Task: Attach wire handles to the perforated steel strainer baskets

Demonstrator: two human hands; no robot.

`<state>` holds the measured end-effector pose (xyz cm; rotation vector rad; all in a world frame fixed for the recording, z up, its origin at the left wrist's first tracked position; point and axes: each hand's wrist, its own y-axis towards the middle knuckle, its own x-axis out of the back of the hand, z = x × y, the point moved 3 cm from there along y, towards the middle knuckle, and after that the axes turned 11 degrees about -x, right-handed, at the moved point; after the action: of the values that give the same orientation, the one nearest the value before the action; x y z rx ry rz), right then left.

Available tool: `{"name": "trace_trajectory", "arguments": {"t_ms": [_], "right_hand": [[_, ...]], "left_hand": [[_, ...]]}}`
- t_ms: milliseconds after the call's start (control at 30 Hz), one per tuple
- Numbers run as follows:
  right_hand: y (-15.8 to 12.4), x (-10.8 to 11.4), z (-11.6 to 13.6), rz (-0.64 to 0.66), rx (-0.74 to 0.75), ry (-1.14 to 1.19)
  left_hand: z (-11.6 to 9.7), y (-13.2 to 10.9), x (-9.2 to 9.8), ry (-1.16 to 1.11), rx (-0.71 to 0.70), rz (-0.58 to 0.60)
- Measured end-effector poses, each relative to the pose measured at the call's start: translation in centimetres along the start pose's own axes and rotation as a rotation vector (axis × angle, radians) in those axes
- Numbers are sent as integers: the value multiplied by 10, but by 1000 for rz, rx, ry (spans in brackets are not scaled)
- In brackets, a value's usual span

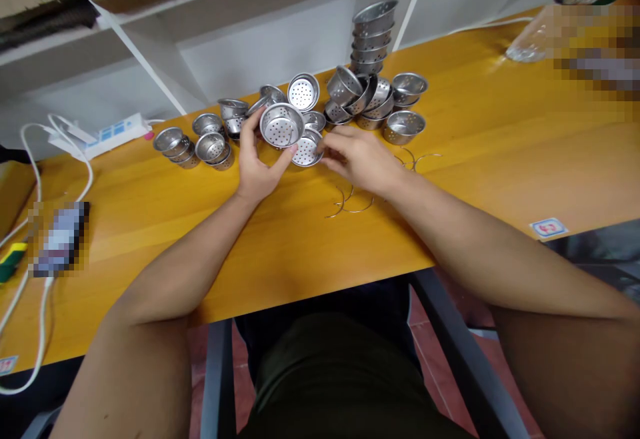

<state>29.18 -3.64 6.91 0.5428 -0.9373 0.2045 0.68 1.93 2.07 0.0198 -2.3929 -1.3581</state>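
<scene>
My left hand [256, 162] is closed round a small perforated metal strainer cup [281, 126], held tilted above the wooden table [490, 139]. A second strainer cup [306, 149] lies just below and to the right of it. My right hand [361, 158] rests on the table beside that cup, fingers curled and pinched near its rim; what they hold is hidden. Several thin wire handles [350, 200] lie on the table under my right wrist.
Several more strainer cups lie scattered behind my hands, with a tall stack [373, 36] at the back and a small group [197, 146] to the left. A white power strip [107, 136] with cables lies far left. White shelving stands behind the table.
</scene>
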Motion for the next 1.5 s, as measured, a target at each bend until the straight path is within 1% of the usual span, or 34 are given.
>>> {"name": "trace_trajectory", "arguments": {"t_ms": [133,267,333,500,600,733,900,1000,1067,1200,1300,1333,1400,1500], "right_hand": [[0,-2,2,1,11,-6],[0,-4,-2,-3,-39,-5],[1,-6,-3,-12,-50,-26],[6,-17,-2,-43,-53,-129],[11,-25,0,-41,-55,-161],[17,-34,2,-24,-86,-212],[21,-39,5,-43,-127,-204],[20,-33,7,-42,-168,-180],[19,-22,6,-36,-182,-190],[12,16,-4,-89,-223,-209],[7,43,-18,-86,-308,-210],[6,49,-24,-67,-341,-220],[6,53,-34,22,-389,-250],[7,44,-43,197,-413,-318]], "left_hand": [[5,-3,-3,-3,0,3],[8,-4,-7,-1,1,3],[9,-6,-10,-27,-8,30],[14,-15,-14,-60,-21,146],[24,-18,-13,-50,38,170],[39,-20,-15,-125,131,179],[46,-23,-21,-209,152,226],[49,-26,-22,-206,135,248],[56,-29,-21,-169,151,246],[73,-32,-15,-43,183,215],[78,-33,-10,41,148,167],[76,-33,-9,65,133,159],[70,-32,-7,110,104,155],[53,-26,-2,151,65,116]]}}
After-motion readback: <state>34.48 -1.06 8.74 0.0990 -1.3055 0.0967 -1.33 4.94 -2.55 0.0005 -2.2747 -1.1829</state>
